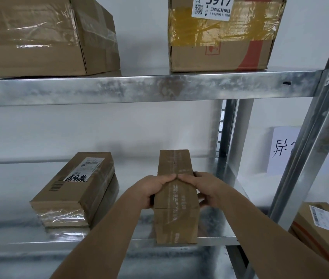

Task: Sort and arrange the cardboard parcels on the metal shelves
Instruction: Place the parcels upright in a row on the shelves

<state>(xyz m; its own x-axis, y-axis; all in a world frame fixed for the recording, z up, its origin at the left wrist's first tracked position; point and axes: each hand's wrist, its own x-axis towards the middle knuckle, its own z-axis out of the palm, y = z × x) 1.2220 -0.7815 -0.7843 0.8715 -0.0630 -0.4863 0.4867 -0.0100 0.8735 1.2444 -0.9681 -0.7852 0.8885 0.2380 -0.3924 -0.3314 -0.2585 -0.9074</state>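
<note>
A long narrow cardboard parcel point(175, 216) with clear tape down its top lies on the lower metal shelf point(119, 241), its near end at the shelf's front edge. My left hand point(152, 188) grips its left side and my right hand point(203, 188) grips its right side, thumbs meeting on top. To the left, two flat parcels point(75, 190) are stacked, the upper one bearing a label and barcode. The upper shelf point(139, 87) carries a large taped box point(44, 35) at left and a box with a white label and yellow tape point(224, 41) at right.
A steel upright point(310, 150) stands at the right, with another post point(230, 127) behind the parcel. Beyond the upright, more labelled parcels point(320, 228) are stacked low at right. A white paper sign point(282, 150) hangs on the wall. Bare shelf lies between the stack and the held parcel.
</note>
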